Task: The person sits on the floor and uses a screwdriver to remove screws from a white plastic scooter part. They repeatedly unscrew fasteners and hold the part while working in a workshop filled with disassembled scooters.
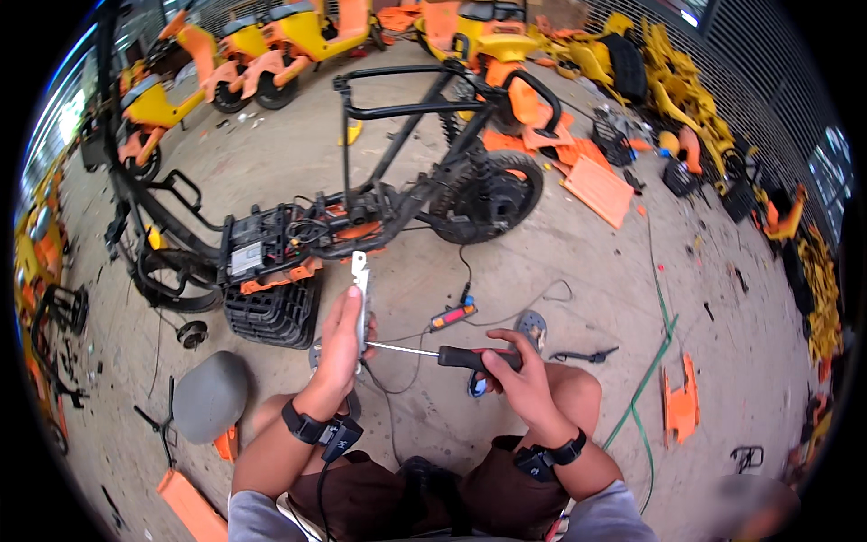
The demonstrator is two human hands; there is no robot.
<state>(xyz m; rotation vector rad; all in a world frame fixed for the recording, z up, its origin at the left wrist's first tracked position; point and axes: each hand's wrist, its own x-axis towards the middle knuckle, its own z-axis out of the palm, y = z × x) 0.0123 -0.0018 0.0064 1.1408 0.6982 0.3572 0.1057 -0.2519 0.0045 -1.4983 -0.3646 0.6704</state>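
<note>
My left hand [341, 336] is closed around a narrow silver metal part [360, 271], held upright in front of me. My right hand [524, 370] grips the black and red handle of a screwdriver [461, 358]. The screwdriver lies level, its thin shaft pointing left, and its tip reaches the metal part beside my left fingers. Whether the tip sits in a screw is too small to tell. Just ahead of my hands stands a stripped black scooter frame [397, 181] with wiring and a rear wheel [492, 199].
A black crate [271, 312] stands against the frame. A grey scooter seat [210, 396] lies to the left. Cables and an orange-and-blue device [453, 315] are on the floor ahead. Orange panels [600, 190] and a green strap [643, 388] lie right. Yellow scooters [316, 32] line the back.
</note>
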